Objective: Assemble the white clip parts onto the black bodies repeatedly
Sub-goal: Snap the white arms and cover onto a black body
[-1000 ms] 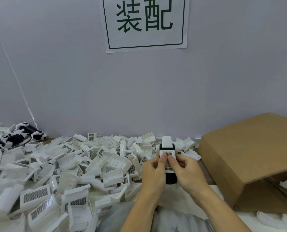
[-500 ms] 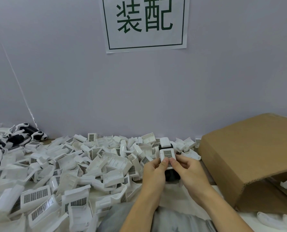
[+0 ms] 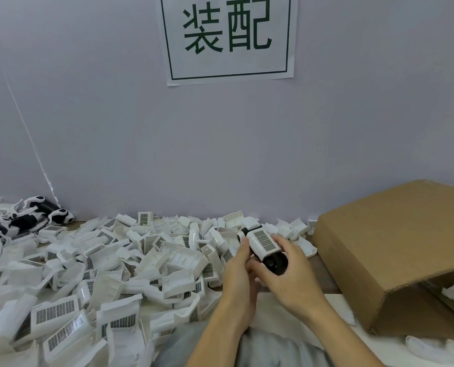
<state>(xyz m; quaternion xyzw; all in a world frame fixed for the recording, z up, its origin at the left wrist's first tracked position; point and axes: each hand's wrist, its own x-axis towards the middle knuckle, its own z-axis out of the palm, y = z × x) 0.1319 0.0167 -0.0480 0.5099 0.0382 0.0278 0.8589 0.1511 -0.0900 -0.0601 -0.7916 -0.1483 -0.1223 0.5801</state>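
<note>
The white clip part (image 3: 263, 241) is being seated on the black body (image 3: 275, 263) — long axis slanting upper left to lower right — clamped between left hand (image 3: 240, 271) and right hand (image 3: 292, 271) fingers.

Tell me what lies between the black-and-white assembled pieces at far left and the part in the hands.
In the head view, a loose pile of white clip parts fills the table between the assembled pieces and the held part.

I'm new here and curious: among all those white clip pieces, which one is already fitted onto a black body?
The white clip held between the left hand and right hand, sitting on a black body. The loose clips in the pile lie bare.
</note>
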